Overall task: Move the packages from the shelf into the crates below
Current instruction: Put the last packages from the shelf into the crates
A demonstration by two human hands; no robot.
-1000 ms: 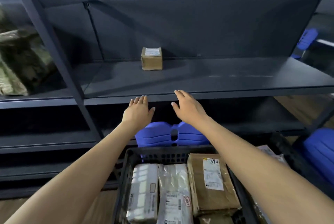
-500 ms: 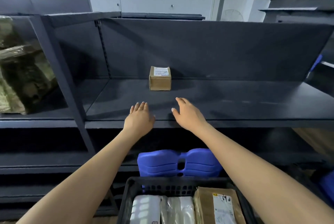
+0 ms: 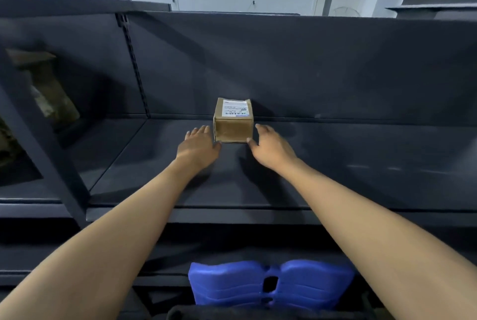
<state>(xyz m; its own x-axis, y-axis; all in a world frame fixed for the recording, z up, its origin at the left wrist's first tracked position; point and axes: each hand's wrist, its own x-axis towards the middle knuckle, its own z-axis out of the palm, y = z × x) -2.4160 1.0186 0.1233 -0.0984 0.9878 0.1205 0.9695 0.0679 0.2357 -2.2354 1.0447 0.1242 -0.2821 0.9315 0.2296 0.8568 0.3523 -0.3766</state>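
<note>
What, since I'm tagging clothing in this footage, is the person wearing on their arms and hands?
Nothing that shows. The left arm and right arm are bare for their whole visible length, with no sleeve edge in frame. The left hand and right hand are ungloved, and no ring, watch, bracelet or marking is visible on either.

A warehouse: dark metal shelving (image 3: 335, 164), a labelled parcel (image 3: 233, 120)

Box (image 3: 233, 123) looks like plain brown cardboard with a white paper label, shelf (image 3: 335, 164) is matt dark metal, the blue thing (image 3: 271, 286) smooth plastic.
</note>
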